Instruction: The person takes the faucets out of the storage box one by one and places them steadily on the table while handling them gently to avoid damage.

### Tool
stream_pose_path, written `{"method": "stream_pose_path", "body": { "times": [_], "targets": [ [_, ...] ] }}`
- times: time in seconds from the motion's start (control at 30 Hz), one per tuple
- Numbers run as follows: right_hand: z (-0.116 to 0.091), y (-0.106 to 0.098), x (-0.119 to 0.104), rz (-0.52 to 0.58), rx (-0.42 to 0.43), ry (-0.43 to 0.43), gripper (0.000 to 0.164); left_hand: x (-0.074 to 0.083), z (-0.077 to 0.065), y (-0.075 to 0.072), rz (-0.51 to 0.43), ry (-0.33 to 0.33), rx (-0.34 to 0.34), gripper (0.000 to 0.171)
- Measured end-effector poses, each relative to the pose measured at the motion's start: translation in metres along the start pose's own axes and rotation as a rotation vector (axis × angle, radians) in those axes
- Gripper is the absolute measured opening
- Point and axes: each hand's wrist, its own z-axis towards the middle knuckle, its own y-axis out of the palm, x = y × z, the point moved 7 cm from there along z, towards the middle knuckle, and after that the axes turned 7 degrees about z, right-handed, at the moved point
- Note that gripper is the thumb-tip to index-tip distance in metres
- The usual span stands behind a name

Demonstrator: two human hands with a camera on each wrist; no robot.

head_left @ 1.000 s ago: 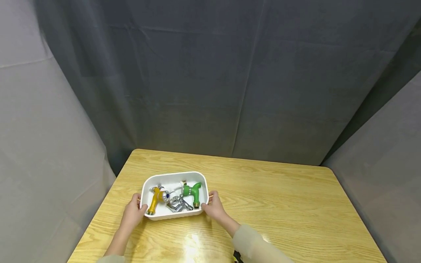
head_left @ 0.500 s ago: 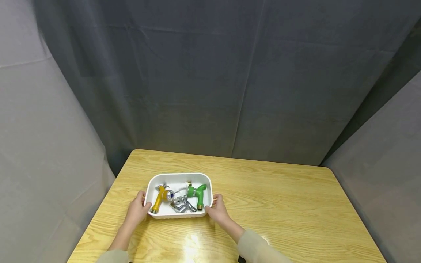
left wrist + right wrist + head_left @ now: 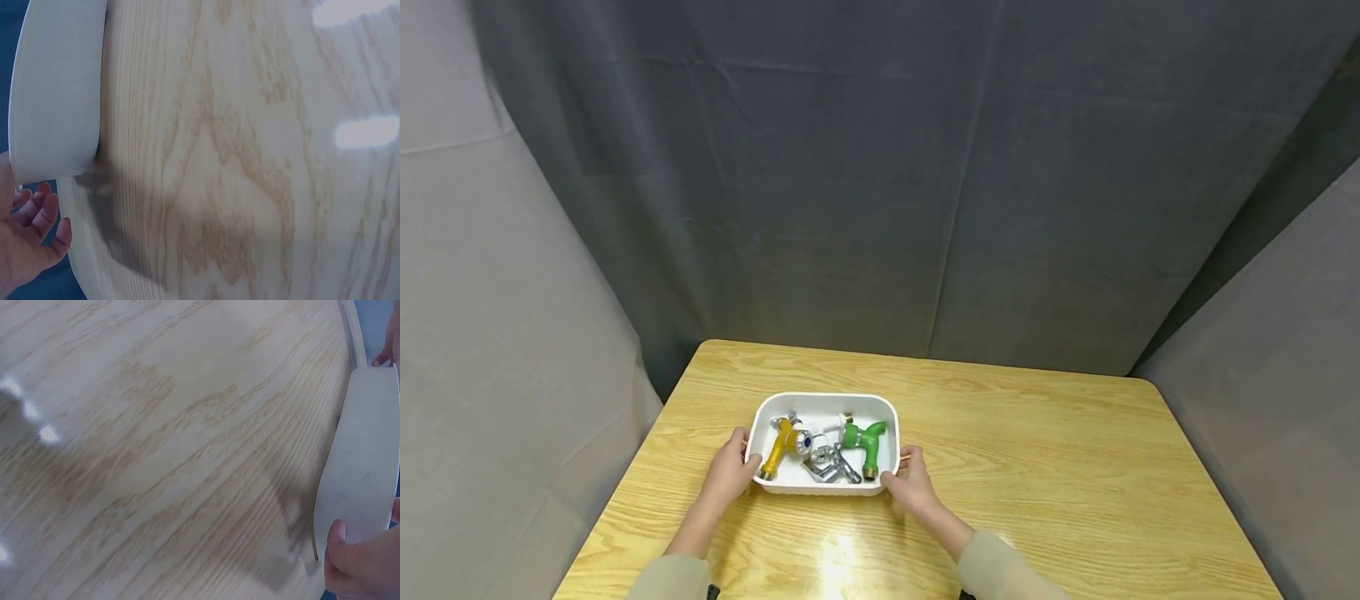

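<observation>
A white rectangular tub is held between both hands over the wooden table. My left hand grips its left end, thumb at the rim; in the left wrist view that hand's fingers curl at the end of the white wall. At the opposite end my right hand grips the tub, thumb over the front corner, with a thin orange-brown handle showing beside the fingers. Inside lie a yellow tap, a green tap and a chrome tap. Other chrome and white parts are partly hidden behind them.
The light wooden table extends widely to the right of the tub. A dark grey curtain hangs along its back edge. Pale cloth panels stand at both sides.
Both hands have carried the tub to the right across the table, and it now sits straighter, less tilted. The taps inside moved along with it.
</observation>
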Motion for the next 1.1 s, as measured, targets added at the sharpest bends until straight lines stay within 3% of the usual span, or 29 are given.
{"method": "stream_pose_path", "body": {
  "times": [0.2, 0.63, 1.1],
  "targets": [
    [-0.001, -0.001, 0.003, -0.014, 0.023, 0.004, 0.049, 0.001, 0.005, 0.005, 0.016, 0.007, -0.018, 0.037],
    [-0.002, -0.015, 0.007, -0.015, 0.047, 0.008, 0.049, 0.021, 0.01, 0.008, 0.216, 0.105, 0.044, 0.046],
    [-0.007, -0.027, 0.011, 0.021, 0.051, 0.023, 0.05, 0.033, 0.012, 0.016, 0.337, 0.166, 0.054, 0.052]
  ]
}}
